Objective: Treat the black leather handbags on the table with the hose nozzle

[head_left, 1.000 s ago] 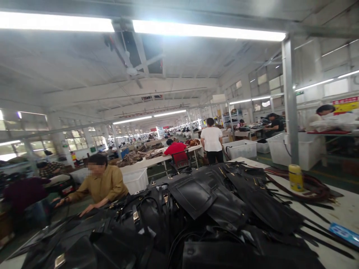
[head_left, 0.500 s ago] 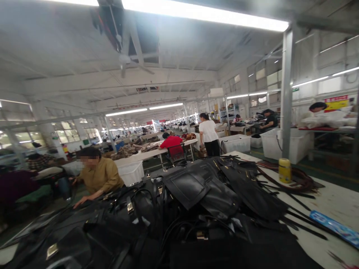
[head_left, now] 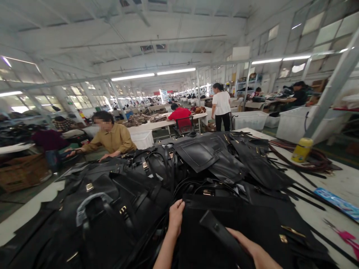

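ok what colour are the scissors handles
The scissors handles are pink, best seen in the head view.

White tabletop (head_left: 343,184): heap of black leather-like bags (head_left: 196,153) spans middle, near edge to far edge. Right of heap: yellow cylindrical container (head_left: 302,150) close to right edge, coiled flat brown straps (head_left: 319,167) just beside it. Nearer: flat blue-and-white packet (head_left: 336,203); then pink-handled metal scissors (head_left: 346,235), toward near right corner. Off left edge: brown cardboard box (head_left: 24,173). Past far edge: white rectangular plastic bin (head_left: 144,139), right of co-worker in tan jacket (head_left: 120,137).
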Demonstrator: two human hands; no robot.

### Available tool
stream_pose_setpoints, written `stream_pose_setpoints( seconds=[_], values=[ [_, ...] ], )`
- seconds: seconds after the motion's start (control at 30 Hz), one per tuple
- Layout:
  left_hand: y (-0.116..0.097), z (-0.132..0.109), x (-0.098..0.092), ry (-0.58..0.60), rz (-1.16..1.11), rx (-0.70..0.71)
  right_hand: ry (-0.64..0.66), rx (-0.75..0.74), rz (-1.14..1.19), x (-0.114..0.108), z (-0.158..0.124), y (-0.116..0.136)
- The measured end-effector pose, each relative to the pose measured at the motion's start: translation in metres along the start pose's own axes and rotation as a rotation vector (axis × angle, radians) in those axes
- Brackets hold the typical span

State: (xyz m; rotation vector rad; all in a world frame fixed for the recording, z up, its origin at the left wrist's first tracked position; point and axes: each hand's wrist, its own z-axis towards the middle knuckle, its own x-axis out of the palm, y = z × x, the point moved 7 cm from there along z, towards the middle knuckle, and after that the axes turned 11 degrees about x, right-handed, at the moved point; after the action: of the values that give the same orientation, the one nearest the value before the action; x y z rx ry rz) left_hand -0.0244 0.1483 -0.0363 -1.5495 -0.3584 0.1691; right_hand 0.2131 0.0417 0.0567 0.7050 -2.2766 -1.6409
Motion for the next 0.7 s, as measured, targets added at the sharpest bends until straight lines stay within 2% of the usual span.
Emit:
stream_pose_setpoints(
  seconds=[0.1, 0.27, 0.33, 0.43, 0.5, 0.6, 0.63, 0.7],
  values=[
    [0.008, -0.002, 0.007, 0.022, -0.08, -0.031, 0.038, 0.002, 0.022, 0.007, 0.019, 0.011],
    [0.01, -0.017, -0.002, -0.01, -0.173, -0.062, 0.099, 0.207, 0.081, 0.02, 0.069, -0.013],
    [0.01, -0.024, -0.001, -0.017, -0.194, -0.07, 0.109, 0.178, 0.131, 0.026, 0.084, -0.008],
    [0.015, -0.034, 0.0, -0.015, -0.213, -0.1, 0.052, 0.113, 0.144, 0.026, 0.092, 0.008],
    [0.023, -0.037, -0.01, -0.088, -0.188, -0.151, 0.005, 0.092, 0.145, 0.019, 0.084, 0.015],
    [0.037, -0.037, -0.035, -0.251, -0.085, -0.221, -0.14, 0.064, 0.157, -0.007, 0.049, 0.008],
    [0.039, -0.037, -0.042, -0.274, -0.047, -0.226, -0.199, 0.072, 0.157, -0.018, 0.034, 0.0],
    [0.04, -0.035, -0.043, -0.219, 0.011, -0.221, -0.275, 0.144, 0.139, -0.037, 0.004, -0.026]
  ],
)
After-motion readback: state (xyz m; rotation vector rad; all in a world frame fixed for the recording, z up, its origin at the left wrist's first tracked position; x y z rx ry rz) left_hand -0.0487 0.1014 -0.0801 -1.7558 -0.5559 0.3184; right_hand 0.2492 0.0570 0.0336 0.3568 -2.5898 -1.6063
